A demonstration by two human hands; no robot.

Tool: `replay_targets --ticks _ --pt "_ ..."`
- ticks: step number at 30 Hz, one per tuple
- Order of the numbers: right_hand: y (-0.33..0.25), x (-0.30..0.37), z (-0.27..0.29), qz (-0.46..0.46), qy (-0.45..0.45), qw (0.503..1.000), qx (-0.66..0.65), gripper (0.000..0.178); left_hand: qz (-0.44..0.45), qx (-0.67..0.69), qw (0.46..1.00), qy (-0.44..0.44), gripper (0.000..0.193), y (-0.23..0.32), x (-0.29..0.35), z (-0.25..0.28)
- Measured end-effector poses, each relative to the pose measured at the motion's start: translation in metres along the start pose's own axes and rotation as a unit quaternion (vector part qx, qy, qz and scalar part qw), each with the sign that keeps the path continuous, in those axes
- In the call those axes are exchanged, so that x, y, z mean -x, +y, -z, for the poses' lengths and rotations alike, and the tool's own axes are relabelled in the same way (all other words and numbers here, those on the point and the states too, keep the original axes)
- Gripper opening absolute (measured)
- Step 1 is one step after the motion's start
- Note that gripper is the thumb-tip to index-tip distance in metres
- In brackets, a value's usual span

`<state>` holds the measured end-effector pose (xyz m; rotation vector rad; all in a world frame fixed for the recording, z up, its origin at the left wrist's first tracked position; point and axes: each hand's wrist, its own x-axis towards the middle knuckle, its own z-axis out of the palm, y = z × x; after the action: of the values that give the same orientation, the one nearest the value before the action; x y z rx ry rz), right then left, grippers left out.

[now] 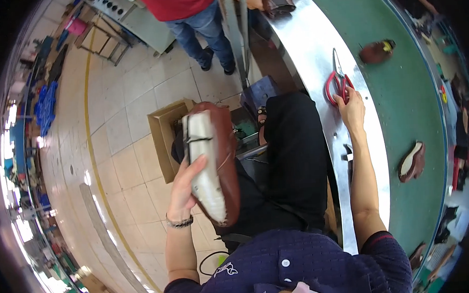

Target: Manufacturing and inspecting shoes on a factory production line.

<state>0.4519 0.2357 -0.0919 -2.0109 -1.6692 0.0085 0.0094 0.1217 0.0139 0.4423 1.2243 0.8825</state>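
My left hand (186,186) grips a brown leather shoe (227,168) over my lap. The shoe is tilted on its side, and its pale underside (202,142) faces left with a dark band or cord across it. On the metal bench at my right lies a pair of red-handled scissors (339,81), blades pointing away from me. Fingers of my right hand (352,109) are closed about the near end of the scissors' handles.
Beyond the bench runs a green conveyor belt carrying brown shoes, one far (377,52) and another nearer (413,162). A cardboard box (164,144) stands on the tiled floor at my left. Another person in jeans (201,35) stands ahead, a hand on a dark shoe (280,2).
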Motion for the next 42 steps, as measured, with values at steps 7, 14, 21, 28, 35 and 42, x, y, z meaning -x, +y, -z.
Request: replay_targets --ticks 7,14,21,28,35,42 --pt "-0.013 -0.014 0.03 -0.231 -0.28 0.849 -0.384 0.032 -0.074 -0.025 0.997 -0.005 0.071 -0.016 -0.023 -0.037" --pt "-0.15 0.082 0.12 -0.29 -0.532 0.565 -0.561 0.082 -0.233 -0.15 0.96 0.045 0.057 -0.043 -0.006 -0.051" --pt "-0.2 0.099 0.137 -0.21 -0.681 0.543 -0.444 0.063 -0.278 -0.26 0.91 0.162 0.054 -0.064 -0.004 -0.056" --pt "-0.23 0.094 0.113 -0.173 -0.646 0.642 -0.375 0.062 -0.309 -0.279 0.893 0.169 0.057 -0.061 -0.003 -0.053" --pt "-0.209 0.106 0.135 -0.131 -0.604 0.717 -0.324 0.049 -0.361 -0.348 0.843 0.192 0.054 -0.053 -0.009 -0.039" --pt "-0.137 0.089 0.133 -0.163 -0.361 0.891 -0.223 0.031 -0.492 -0.556 0.631 0.224 0.027 0.002 -0.04 -0.062"
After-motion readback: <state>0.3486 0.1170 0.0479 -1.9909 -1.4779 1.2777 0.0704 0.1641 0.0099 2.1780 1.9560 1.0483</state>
